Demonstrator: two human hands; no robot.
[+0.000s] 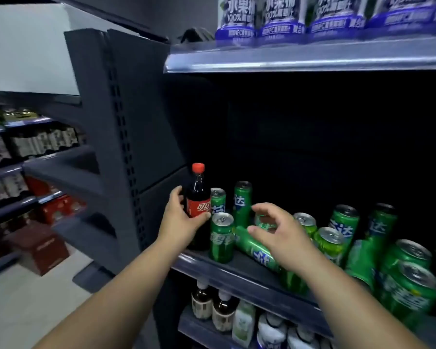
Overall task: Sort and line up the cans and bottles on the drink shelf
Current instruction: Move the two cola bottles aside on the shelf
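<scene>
A cola bottle (198, 195) with a red cap and red label stands upright at the left end of the dark drink shelf (227, 274). My left hand (180, 219) grips it around the label. Right beside it stand three upright green cans (221, 236). One green can (256, 250) lies on its side behind them. My right hand (280, 234) hovers over that lying can with fingers spread and curved, holding nothing. Several more green cans (342, 222) stand or lean in a loose cluster to the right.
An upper shelf (300, 59) carries blue juice packs (282, 18). Below the drink shelf stand brown bottles (212, 306) and white bottles (272, 328). A grey perforated upright (121, 147) bounds the shelf on the left, with other stocked racks beyond it.
</scene>
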